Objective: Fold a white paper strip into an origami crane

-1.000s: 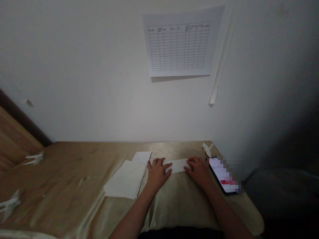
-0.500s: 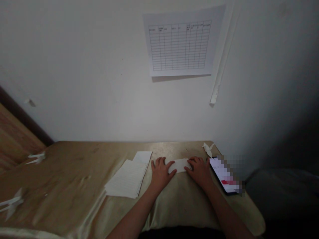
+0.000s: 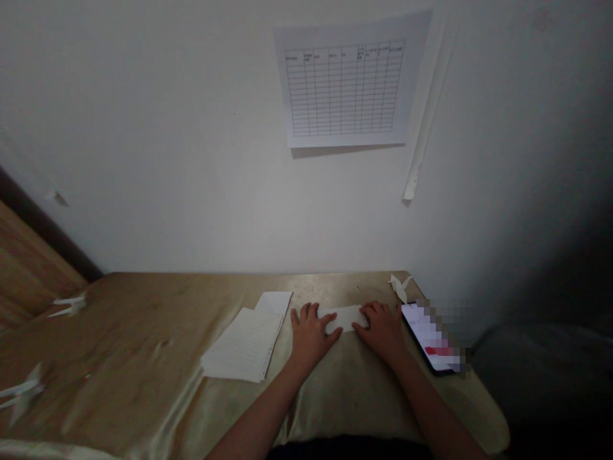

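A small folded piece of white paper (image 3: 345, 318) lies flat on the cloth-covered table. At its left end is my left hand (image 3: 309, 335), with the thumb and index finger gripping the paper and the other fingers spread on the cloth. My right hand (image 3: 385, 329) pinches the right end between thumb and fingers, hiding that corner. To the left of my left hand sits a stack of lined paper sheets (image 3: 244, 342). A phone (image 3: 431, 338) with its screen lit rests just right of my right hand.
A folded paper bird (image 3: 400, 289) lies near the far right corner. Two more white folded paper shapes, one farther back (image 3: 71, 305) and one nearer (image 3: 23, 393), are at the left. Behind the table (image 3: 143, 332) rises a wall with a printed grid sheet (image 3: 347, 89).
My left thumb and index finger have shifted slightly along the folded paper. The right hand stays at its end, almost unmoved.
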Motion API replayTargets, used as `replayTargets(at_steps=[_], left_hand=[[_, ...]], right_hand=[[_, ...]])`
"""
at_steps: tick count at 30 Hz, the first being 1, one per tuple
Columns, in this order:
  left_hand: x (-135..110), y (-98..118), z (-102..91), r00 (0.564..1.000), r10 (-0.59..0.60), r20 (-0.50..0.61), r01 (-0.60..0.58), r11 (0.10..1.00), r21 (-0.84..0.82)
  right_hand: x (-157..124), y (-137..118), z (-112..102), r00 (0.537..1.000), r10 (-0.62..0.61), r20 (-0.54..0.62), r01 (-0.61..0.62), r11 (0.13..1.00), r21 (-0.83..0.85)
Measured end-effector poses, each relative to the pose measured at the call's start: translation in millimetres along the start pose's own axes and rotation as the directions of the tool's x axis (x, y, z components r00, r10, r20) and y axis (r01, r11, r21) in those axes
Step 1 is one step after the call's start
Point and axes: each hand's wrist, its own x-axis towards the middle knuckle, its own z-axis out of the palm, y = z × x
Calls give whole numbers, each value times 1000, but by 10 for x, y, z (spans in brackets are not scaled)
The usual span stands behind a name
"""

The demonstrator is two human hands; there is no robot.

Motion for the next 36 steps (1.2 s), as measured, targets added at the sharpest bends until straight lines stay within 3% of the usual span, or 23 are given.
replayTargets(at_steps=[9, 14, 26, 36], left_hand=[[15, 25, -8, 1000, -25, -3, 25, 999, -29], [34, 5, -42, 996, -62, 69, 65, 997, -43], [57, -236, -230, 963, -22, 270, 36, 998, -48], [76, -416, -220, 941, 51, 334, -35, 998, -55]], right_hand=[[-28, -131, 72, 999, 43, 12, -43, 998, 40], [-24, -117, 73, 997, 65, 43, -68, 994, 84], [7, -6, 64, 991, 79, 105, -93, 986, 135], [41, 143, 76, 986, 51, 161, -84, 975, 204]])
